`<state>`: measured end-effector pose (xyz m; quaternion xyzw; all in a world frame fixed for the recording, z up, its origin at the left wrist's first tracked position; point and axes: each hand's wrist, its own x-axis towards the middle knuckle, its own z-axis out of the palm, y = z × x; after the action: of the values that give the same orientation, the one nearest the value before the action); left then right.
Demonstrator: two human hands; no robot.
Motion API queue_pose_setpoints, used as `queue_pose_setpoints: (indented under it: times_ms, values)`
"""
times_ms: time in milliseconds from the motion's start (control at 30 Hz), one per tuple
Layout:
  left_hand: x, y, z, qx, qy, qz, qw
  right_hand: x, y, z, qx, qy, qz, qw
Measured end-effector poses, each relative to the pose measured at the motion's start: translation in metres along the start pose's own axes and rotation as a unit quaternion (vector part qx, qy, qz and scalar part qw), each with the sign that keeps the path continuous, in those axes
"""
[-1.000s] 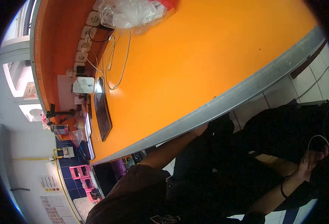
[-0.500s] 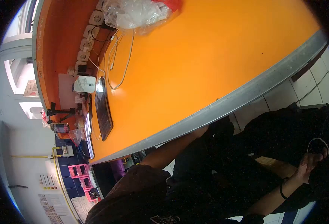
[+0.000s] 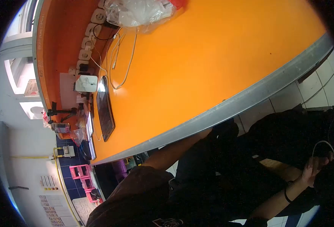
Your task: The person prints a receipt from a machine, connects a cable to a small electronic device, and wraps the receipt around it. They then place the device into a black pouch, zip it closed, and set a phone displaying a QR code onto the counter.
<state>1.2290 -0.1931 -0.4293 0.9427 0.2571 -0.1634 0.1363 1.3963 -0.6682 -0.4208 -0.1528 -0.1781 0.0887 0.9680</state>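
Clearly, in the head view, the person's right hand (image 3: 311, 172) had its fingers curled narrow around a white cord (image 3: 322, 141), which looped above dark clothing at far right. The left hand (image 3: 205, 133) was mostly lost in shadow beside the grey rim of the orange desk (image 3: 197, 75); how its fingers stood could not be told. A dark tablet (image 3: 104, 113) and a plastic bag (image 3: 136, 15) lay on the desk.
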Motion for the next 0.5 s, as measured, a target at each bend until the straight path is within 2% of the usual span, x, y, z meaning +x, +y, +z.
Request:
queue_pose_setpoints:
  times_ms: [67,133,167,333,367,433,500]
  values:
    - [-0.001,-0.003,0.001,-0.019,0.022,0.029,0.999,0.003,-0.002,0.001,-0.016,0.012,-0.007,1.0]
    - [-0.001,-0.002,0.002,-0.018,0.021,0.024,0.999,0.013,-0.008,-0.002,-0.036,-0.078,0.044,0.995]
    - [-0.001,-0.001,0.002,-0.018,0.02,0.02,0.999,0.01,-0.011,-0.009,-0.036,-0.078,0.044,0.995]
    - [-0.005,0.006,0.0,-0.015,0.016,0.002,1.0,-0.03,-0.033,-0.061,0.126,0.06,0.083,0.987]
    - [-0.005,0.005,0.001,-0.013,0.015,0.002,1.0,-0.021,-0.028,-0.046,0.126,0.06,0.083,0.987]
    - [-0.001,0.003,0.001,-0.007,0.002,-0.002,1.0,0.009,-0.006,0.004,-0.009,-0.016,0.049,0.999]
    - [0.001,-0.004,0.005,-0.001,-0.01,-0.005,1.0,0.007,0.0,0.009,-0.007,0.001,0.026,1.0]
